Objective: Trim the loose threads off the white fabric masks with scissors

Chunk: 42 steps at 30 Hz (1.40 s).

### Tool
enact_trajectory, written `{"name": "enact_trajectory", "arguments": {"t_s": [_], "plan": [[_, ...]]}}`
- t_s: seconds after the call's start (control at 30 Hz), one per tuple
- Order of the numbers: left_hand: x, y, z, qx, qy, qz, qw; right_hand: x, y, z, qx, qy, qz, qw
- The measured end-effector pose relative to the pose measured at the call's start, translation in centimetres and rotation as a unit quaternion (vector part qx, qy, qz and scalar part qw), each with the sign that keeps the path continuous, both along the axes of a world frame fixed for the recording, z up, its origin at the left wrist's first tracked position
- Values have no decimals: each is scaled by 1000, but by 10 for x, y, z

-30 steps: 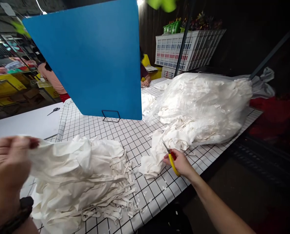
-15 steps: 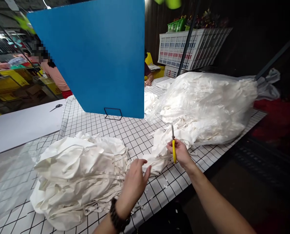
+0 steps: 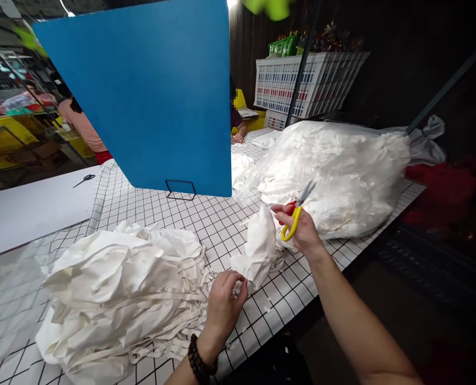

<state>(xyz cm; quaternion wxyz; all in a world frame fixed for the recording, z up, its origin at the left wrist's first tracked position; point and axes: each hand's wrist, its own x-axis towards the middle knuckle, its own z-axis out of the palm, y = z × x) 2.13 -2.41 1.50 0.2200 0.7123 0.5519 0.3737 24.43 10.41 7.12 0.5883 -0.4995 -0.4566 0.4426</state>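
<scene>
Scissors point(image 3: 296, 213) and top of white cloth point(image 3: 259, 248) in right hand point(image 3: 304, 234), bottom in left hand point(image 3: 225, 303) pinch.

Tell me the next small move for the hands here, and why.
Probably draw the white piece taut between both hands. The right hand lifts its top edge while holding the scissors, blades pointing up and away from it; the left hand pinches its crumpled lower end, low by the gridded table.
</scene>
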Motion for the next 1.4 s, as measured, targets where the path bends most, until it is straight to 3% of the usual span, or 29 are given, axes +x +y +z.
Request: {"name": "enact_trajectory", "arguments": {"t_s": [0.13,0.23,0.3,0.5,0.7,0.8,0.93,1.03,1.1,1.13,1.17,1.23,1.3,1.33,1.4], "plan": [[-3,0,-9,-101,-86,43,990,2,-5,-16,-74,-114,99,986],[-6,2,-14,-171,-179,60,967,4,-30,-33,-120,-202,183,955],[-7,2,-17,-211,-227,64,949,1,-50,-45,-130,-248,205,938],[-4,-2,-22,-271,-253,61,927,-27,-93,-70,-87,-305,208,925],[0,7,-29,-216,-84,36,972,-33,-105,-74,-59,-278,131,950],[-6,16,-30,-221,-88,65,969,-11,-104,-56,-50,-219,73,972],[-23,26,-19,-202,-114,133,964,33,-113,0,6,15,-83,996],[-23,23,-4,-152,-128,169,965,53,-129,41,28,126,-75,989],[-9,17,4,-191,-189,107,957,52,-140,60,33,157,-58,985],[2,12,8,-251,-240,41,937,47,-144,65,37,165,-52,984],[15,8,11,-331,-299,-37,894,40,-149,68,43,174,-46,983],[43,3,17,-486,-409,-165,755,18,-156,68,46,219,-14,975],[69,4,22,-561,-496,-219,625,-8,-164,61,27,302,59,951],[79,7,24,-575,-526,-222,586,-20,-168,56,10,346,107,932],[92,16,27,-573,-558,-206,563,-39,-175,45,-25,400,204,893]]}}
